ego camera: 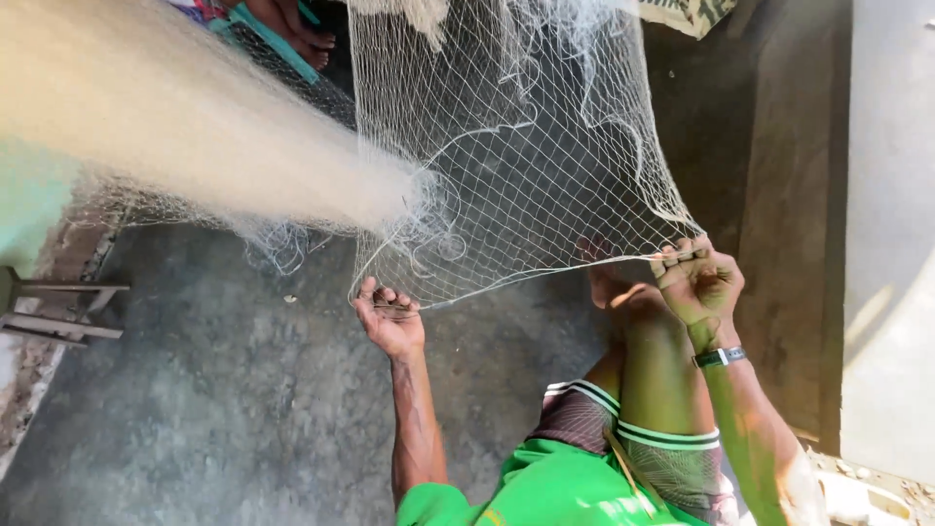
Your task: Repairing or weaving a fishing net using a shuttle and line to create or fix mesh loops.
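Person in a green shirt is sitting low, bare knees up at 5 o'clock, head camera looking down. Right hand, with a dark wristwatch on it, is curling shut, fingers pinching the thicker pale edge cord of a fine white thin-filament fishing net at about 3 o'clock. Left hand is at 7 o'clock of the net's lower edge, fingers folding loosely over the same cord, thumb side pressing it. Cord is running taut between both hands, sagging a little in the middle.

Net is hanging in the air above the grey concrete floor, spreading up toward 12 o'clock; nothing is carrying it but the hands and whatever is holding it out of frame. A thick bunched mass of pale netting is streaming off to 10 o'clock, blurred, close to the lens.

Handling judgement: looking very light, fully limp, no stiffness; mesh is thin and probably snagging easily on fingers, the watch, toes. Filament likely slippery, so bare mesh is a poor hold and could tear or cut in. Best hold is looking like the edge cord, pinching at two spread points to keep the panel open.

Further out: rusty metal frame bars at 9 o'clock, pale wall at 3 o'clock, another person's feet near 11 o'clock beyond the net.
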